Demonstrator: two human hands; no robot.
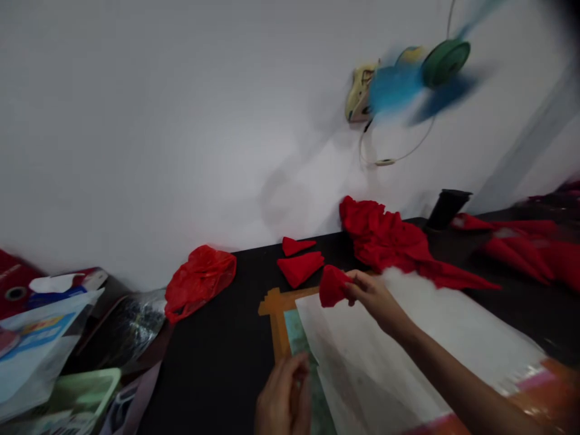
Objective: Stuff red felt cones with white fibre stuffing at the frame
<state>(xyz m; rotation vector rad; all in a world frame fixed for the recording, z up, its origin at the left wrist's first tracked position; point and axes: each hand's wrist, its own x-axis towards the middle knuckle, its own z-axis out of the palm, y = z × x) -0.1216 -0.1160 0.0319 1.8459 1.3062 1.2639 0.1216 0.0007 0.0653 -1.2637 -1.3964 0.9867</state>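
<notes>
"Pinching what, that right hand point(372, 295)?"
"A small, red, tapered fabric piece point(331, 286), fingers clamped on it, over the far end of the thin white sheet point(362, 350)."
"And the left hand point(281, 397)?"
"Nearer, beside the orange tape strip point(279, 329), curled; with the blur, I can't tell whether its fingertips meet."

Has a slender, tapering right forearm point(446, 364), bare along its visible length, a bare right grip point(372, 296) and bare, blurred left grip point(278, 399).
</notes>
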